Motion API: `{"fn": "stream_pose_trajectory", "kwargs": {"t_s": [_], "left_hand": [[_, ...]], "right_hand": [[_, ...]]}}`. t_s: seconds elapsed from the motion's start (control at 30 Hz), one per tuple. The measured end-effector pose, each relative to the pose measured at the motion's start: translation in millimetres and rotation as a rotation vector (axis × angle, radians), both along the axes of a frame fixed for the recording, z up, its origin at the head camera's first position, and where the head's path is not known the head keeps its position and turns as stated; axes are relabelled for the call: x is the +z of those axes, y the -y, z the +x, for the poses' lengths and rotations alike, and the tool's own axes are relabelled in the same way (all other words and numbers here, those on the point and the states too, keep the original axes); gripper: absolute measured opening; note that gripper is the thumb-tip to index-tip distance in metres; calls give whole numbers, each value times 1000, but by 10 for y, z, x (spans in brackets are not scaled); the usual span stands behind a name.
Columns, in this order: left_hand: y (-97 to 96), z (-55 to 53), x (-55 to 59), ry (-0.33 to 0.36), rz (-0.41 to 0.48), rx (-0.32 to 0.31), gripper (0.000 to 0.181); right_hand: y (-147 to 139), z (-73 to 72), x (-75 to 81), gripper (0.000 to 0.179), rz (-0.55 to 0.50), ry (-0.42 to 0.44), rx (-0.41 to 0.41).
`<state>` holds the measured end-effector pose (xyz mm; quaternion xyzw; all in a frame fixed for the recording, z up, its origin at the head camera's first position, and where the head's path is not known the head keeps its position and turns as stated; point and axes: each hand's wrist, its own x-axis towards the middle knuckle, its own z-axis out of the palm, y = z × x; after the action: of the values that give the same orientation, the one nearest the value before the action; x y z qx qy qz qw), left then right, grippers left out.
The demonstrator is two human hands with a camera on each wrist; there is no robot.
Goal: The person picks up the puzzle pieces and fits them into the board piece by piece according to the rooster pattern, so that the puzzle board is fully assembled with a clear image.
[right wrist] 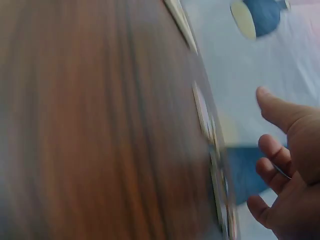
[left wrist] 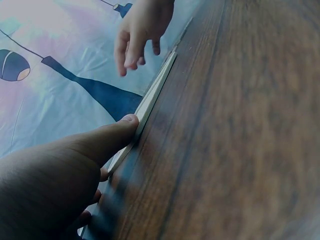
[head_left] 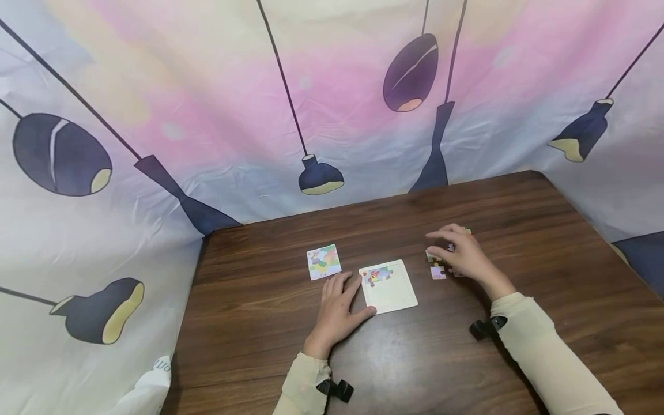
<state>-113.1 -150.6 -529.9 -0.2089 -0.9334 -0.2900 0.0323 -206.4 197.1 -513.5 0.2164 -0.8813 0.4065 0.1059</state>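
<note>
A white puzzle tray lies on the table with a few joined, colourful puzzle pieces in its upper left corner. My left hand rests at the tray's left side, thumb on the lower left corner and fingers spread along the edge. In the left wrist view the thumb presses against the tray's rim. My right hand hovers over the loose puzzle pieces on the right, partly covering them. Its thumb stands well apart from the loosely bent fingers.
A square picture card showing a colourful cartoon bird lies left of the tray. The dark wooden table meets a patterned cloth backdrop along its back and sides.
</note>
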Motion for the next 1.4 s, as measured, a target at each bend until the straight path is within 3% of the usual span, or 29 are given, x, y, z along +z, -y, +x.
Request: {"fn": "stream_pose_trajectory", "kwargs": {"t_s": [0.13,0.33,0.6,0.93,1.4], "left_hand": [[4,0,7,-3,2,0,77],[26,36,5,0,-2,8,76],[44,122,-36,-3,-3,14,75],[28,97,-42,-9,-5,7,76],[-2,-5,-20,-34,-21,4,75]], "right_hand": [[-311,-75,25,32,-4,31,-70],[-767,-150,54,39,44,202,-135],[-993,-234,-23,47,133,361,-103],[-950,-278,-76,36,143,311,-95],[-923,-325,-84,41,138,283,-124]]}}
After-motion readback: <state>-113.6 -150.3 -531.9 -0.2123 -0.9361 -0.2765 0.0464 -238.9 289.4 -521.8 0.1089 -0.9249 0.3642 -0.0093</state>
